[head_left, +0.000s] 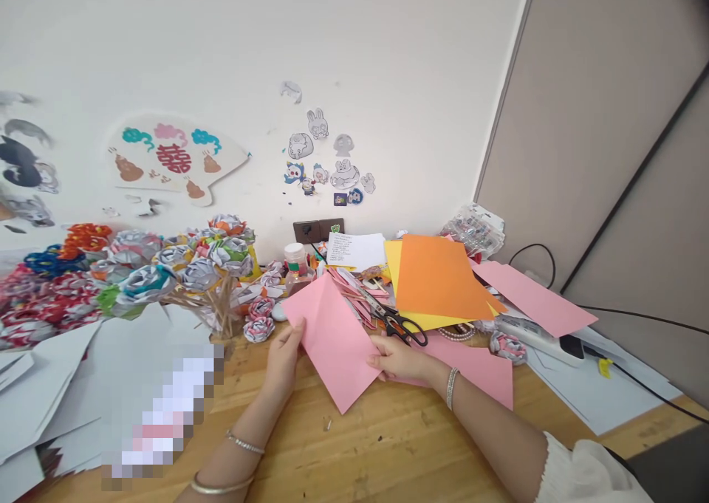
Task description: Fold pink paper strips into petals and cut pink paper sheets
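A folded pink paper sheet (332, 340) lies on the wooden table (382, 444), raised slightly between both hands. My left hand (283, 363) grips its left edge with the thumb on top. My right hand (399, 359) pinches its right edge, fingers closed on the paper. Black-handled scissors (399, 324) lie just beyond my right hand, on another pink sheet (481, 374).
Orange paper (437, 278) over yellow sheets, and a pink sheet (535, 300), sit at the back right. Several paper roses (149, 267) on sticks crowd the left. A glue bottle (296, 263), white sheets (49, 392), a stapler-like white device (546, 338) and cables (636, 381) surround them.
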Demonstrator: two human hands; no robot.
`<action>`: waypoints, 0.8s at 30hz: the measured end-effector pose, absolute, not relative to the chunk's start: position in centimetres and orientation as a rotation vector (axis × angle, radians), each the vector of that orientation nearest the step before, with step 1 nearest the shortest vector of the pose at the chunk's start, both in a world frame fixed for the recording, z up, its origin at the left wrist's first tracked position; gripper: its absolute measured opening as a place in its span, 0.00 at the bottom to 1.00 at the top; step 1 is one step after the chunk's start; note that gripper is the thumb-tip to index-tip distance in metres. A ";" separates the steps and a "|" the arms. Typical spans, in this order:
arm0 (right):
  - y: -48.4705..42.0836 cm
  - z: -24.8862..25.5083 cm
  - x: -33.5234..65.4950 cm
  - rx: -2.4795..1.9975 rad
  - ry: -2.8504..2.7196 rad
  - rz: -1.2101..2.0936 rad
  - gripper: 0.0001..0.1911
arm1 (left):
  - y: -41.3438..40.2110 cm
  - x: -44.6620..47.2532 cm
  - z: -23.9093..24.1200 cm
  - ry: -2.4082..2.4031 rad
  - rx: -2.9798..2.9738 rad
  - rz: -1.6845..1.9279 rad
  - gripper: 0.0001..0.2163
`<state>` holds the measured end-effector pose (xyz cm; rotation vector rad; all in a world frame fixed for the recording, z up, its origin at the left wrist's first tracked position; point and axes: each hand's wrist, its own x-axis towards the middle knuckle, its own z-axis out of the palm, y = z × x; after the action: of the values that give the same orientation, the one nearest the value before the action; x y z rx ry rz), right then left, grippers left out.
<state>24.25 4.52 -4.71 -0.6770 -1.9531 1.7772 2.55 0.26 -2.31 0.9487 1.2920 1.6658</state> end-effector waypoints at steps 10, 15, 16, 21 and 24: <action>4.2 -5.0 24.0 -0.750 -2.197 1.603 0.09 | -0.5 0.8 0.1 1.321 0.870 1.864 0.15; 3.6 -4.7 23.9 -0.777 -2.155 1.633 0.10 | -0.9 0.2 1.0 1.356 0.900 1.900 0.16; 3.5 -4.5 23.9 -0.782 -2.147 1.645 0.09 | -0.9 0.1 1.1 1.368 0.908 1.900 0.16; 3.4 -4.0 23.8 -0.794 -2.113 1.676 0.09 | -0.9 -0.6 1.4 1.398 0.947 1.875 0.14; 3.4 -4.0 23.8 -0.816 -2.081 1.661 0.09 | -1.0 -1.1 1.7 1.376 0.951 1.856 0.14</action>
<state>23.80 3.41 -4.02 -0.8162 -2.0809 1.6614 -1.14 -0.97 1.67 0.9509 1.3759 1.8562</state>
